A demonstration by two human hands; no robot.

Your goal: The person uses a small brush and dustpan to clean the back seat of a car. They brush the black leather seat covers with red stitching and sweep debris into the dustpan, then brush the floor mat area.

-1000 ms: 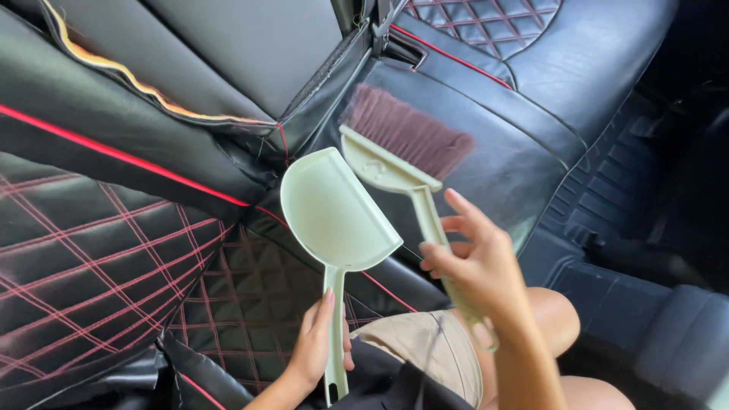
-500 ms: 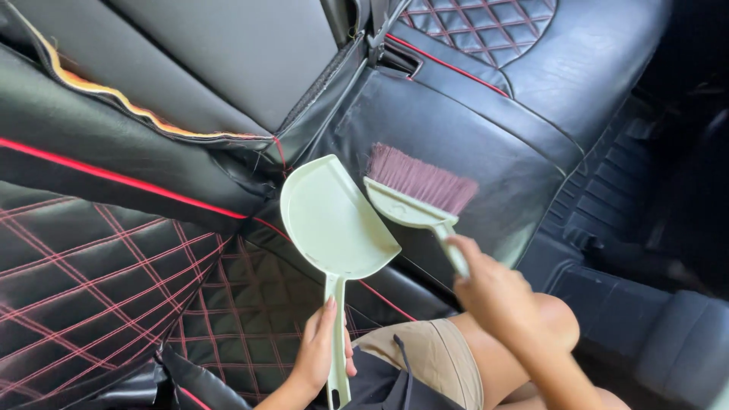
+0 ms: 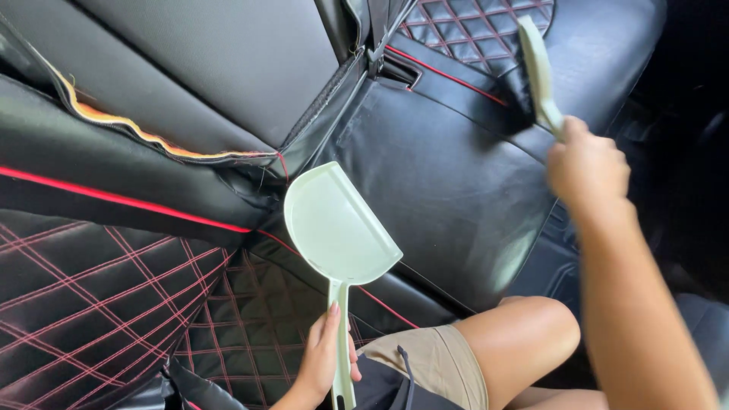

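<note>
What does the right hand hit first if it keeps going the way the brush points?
Probably the black seat cushion: the right hand aims the pale green brush up toward the quilted red-stitched panel, bristles apparently already at the leather. Motion blur leaves depth uncertain.

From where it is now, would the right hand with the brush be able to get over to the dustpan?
Probably yes. The right hand holds the brush up on the seat's far side, and only bare black seat lies between it and the dustpan, held by the left hand.
</note>
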